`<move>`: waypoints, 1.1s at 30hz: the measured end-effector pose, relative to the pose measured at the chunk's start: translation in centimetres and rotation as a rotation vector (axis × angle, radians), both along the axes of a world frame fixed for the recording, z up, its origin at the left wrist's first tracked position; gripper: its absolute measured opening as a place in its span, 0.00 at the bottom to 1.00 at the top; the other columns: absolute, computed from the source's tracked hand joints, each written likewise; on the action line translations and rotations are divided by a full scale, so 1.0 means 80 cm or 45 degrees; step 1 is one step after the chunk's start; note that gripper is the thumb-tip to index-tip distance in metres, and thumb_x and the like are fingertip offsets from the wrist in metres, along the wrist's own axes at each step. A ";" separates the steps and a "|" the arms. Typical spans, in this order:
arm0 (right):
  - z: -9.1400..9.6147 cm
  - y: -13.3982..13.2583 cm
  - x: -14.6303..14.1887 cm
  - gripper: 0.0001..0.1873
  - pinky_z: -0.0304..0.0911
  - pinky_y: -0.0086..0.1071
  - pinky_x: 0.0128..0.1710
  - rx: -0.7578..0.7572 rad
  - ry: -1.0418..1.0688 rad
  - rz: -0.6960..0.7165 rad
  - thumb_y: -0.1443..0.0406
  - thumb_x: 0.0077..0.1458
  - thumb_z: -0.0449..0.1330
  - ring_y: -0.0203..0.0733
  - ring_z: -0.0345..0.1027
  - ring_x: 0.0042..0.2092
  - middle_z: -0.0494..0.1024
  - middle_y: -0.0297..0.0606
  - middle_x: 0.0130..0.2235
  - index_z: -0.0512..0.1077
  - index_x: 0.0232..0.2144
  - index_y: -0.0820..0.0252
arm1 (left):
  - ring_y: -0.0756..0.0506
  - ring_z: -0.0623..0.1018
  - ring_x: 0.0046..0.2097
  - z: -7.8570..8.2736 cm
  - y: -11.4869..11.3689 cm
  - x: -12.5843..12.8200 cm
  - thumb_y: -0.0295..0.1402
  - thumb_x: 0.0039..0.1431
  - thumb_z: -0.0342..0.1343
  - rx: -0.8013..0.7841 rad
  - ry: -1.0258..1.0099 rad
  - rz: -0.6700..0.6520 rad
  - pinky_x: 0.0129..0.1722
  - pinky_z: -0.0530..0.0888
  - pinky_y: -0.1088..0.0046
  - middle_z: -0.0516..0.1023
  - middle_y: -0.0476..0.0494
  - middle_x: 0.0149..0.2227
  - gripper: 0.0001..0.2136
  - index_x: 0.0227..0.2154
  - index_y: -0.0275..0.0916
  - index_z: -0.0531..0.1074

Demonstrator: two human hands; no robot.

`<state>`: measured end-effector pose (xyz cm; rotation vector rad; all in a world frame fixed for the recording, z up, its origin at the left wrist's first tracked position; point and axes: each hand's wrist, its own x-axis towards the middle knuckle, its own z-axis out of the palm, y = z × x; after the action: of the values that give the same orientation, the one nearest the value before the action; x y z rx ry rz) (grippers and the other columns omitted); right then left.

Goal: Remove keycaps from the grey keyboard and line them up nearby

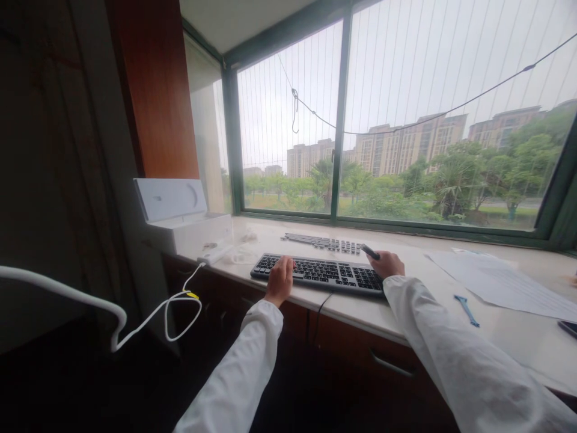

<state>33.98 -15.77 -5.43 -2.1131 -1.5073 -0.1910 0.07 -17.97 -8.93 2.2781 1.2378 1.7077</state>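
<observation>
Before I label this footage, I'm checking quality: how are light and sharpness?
In the head view, the window backlights the scene, sky washed out, space below the counter near black; softness blurs the keyboard and the dark object in the right hand; same view, outer parts look stretched.

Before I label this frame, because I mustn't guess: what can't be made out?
Head view, all:
Long dark-grey keyboard with black keys: some keys covered by the left hand; key markings too small.
Slim dark handheld object: one end hidden in the right hand.
White paper sheet: print too faint to read.
Dark flat object: cut off by the right edge.
</observation>
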 end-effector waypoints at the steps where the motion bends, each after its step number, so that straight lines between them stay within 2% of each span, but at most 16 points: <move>1: 0.000 0.000 0.000 0.22 0.57 0.33 0.33 0.001 -0.001 0.008 0.50 0.57 0.51 0.48 0.71 0.39 0.79 0.45 0.39 0.80 0.37 0.53 | 0.46 0.75 0.38 0.000 0.002 0.000 0.35 0.68 0.38 0.006 -0.013 0.015 0.41 0.70 0.69 0.75 0.44 0.34 0.14 0.34 0.39 0.69; 6: 0.000 0.000 -0.001 0.22 0.56 0.33 0.32 0.001 -0.013 0.021 0.49 0.57 0.51 0.47 0.71 0.37 0.79 0.45 0.38 0.80 0.36 0.53 | 0.44 0.76 0.43 -0.002 0.014 -0.003 0.33 0.66 0.45 -0.031 -0.106 0.145 0.47 0.72 0.65 0.77 0.40 0.40 0.12 0.39 0.37 0.73; 13: -0.003 0.005 0.001 0.22 0.55 0.34 0.32 -0.013 -0.046 0.029 0.49 0.56 0.51 0.49 0.71 0.38 0.79 0.45 0.39 0.79 0.37 0.52 | 0.45 0.77 0.44 0.002 0.008 -0.003 0.29 0.62 0.51 -0.053 0.001 0.082 0.47 0.73 0.66 0.79 0.43 0.41 0.09 0.42 0.39 0.75; 16: -0.004 0.008 0.002 0.23 0.55 0.34 0.31 -0.013 -0.060 0.042 0.49 0.57 0.50 0.49 0.71 0.38 0.79 0.45 0.39 0.79 0.37 0.52 | 0.46 0.77 0.42 0.015 0.008 0.001 0.29 0.63 0.50 -0.034 0.101 0.062 0.46 0.73 0.68 0.79 0.43 0.40 0.09 0.41 0.40 0.74; 19: -0.004 0.010 0.001 0.22 0.54 0.34 0.31 -0.007 -0.087 0.052 0.50 0.57 0.50 0.49 0.71 0.38 0.79 0.45 0.39 0.79 0.36 0.52 | 0.46 0.78 0.41 0.038 0.021 0.007 0.30 0.62 0.51 -0.057 0.191 0.081 0.45 0.73 0.69 0.79 0.42 0.39 0.09 0.41 0.39 0.74; 23: -0.003 0.011 0.000 0.21 0.54 0.34 0.31 -0.004 -0.120 0.058 0.50 0.56 0.51 0.49 0.71 0.38 0.79 0.45 0.38 0.80 0.35 0.52 | 0.44 0.78 0.41 0.070 0.061 0.019 0.31 0.58 0.56 -0.207 0.336 0.121 0.46 0.73 0.68 0.81 0.43 0.38 0.08 0.39 0.38 0.76; 26: -0.002 0.011 0.000 0.21 0.54 0.34 0.31 -0.010 -0.135 0.050 0.50 0.56 0.51 0.49 0.71 0.37 0.79 0.45 0.38 0.80 0.34 0.51 | 0.44 0.79 0.42 0.083 0.102 0.031 0.31 0.56 0.58 -0.361 0.472 0.113 0.49 0.71 0.68 0.81 0.43 0.38 0.08 0.38 0.38 0.77; 31: 0.000 0.013 -0.003 0.21 0.53 0.33 0.30 -0.010 -0.189 0.030 0.52 0.57 0.49 0.49 0.71 0.37 0.79 0.45 0.38 0.79 0.34 0.52 | 0.51 0.79 0.28 0.079 0.170 0.052 0.31 0.56 0.59 -0.658 0.541 -0.003 0.45 0.74 0.74 0.81 0.46 0.37 0.09 0.39 0.37 0.77; 33: 0.001 0.014 -0.004 0.20 0.54 0.33 0.30 0.003 -0.229 0.033 0.53 0.57 0.50 0.48 0.71 0.37 0.79 0.45 0.37 0.80 0.34 0.52 | 0.52 0.79 0.26 0.072 0.195 0.060 0.31 0.54 0.60 -0.750 0.556 -0.027 0.42 0.75 0.76 0.82 0.47 0.35 0.08 0.38 0.36 0.77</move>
<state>33.65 -14.66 -5.37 -2.1206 -1.6345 -0.3816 4.86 -2.34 -3.19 2.3028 1.5143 0.6952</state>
